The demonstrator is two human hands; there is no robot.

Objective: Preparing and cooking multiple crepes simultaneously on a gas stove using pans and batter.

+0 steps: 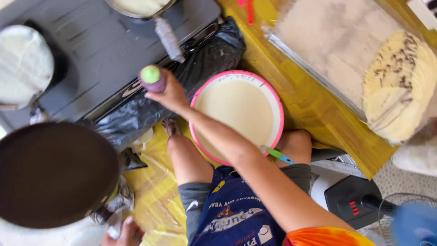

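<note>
While reaching out over the bowl of batter | right hand wrapped tight round purple handle by the stove, fingers closed, handle poking up past them | left hand low by the dark pan, can't tell its grip | forearm could clip the bowl, probably slopping batter.

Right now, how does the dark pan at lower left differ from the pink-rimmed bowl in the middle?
The dark pan has a dark brown surface with no batter in it; the pink-rimmed bowl is filled with pale cream batter. The pan has a dark rim, the bowl a bright pink one. The left hand is beside the pan's lower edge, while the right hand, gripping a purple bottle with a green cap, is beside the bowl. Both are round.
</note>
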